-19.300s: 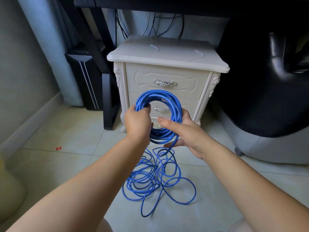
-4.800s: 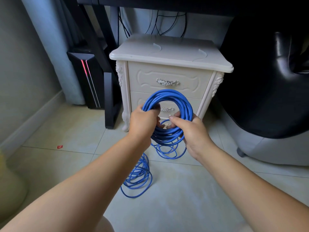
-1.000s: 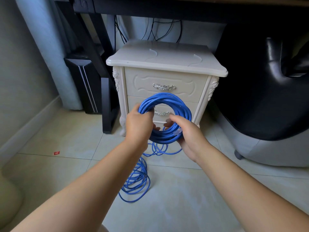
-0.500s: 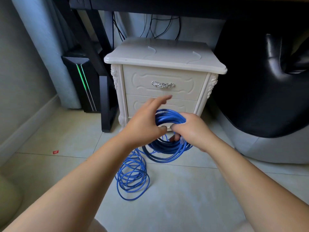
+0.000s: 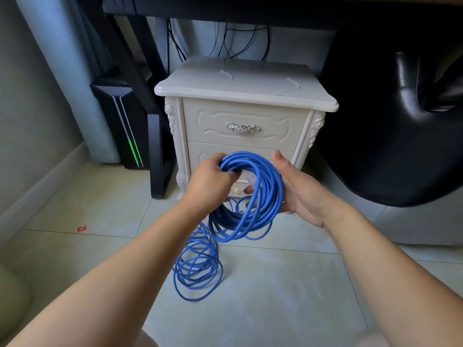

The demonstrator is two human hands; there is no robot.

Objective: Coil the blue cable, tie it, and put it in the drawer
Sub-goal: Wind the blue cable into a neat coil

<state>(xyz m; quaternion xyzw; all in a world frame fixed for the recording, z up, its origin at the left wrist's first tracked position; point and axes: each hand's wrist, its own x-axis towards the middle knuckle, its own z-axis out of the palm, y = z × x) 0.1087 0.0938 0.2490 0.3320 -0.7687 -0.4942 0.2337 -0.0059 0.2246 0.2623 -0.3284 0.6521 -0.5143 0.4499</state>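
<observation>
Coiling was well along: left hand (image 5: 210, 181) clenched the blue cable (image 5: 269, 182) loops at their top, right hand (image 5: 300, 194) curled round their side. Slack lay below the left wrist; tying remained, and the drawer (image 5: 275, 126) beyond both hands was closed.
</observation>
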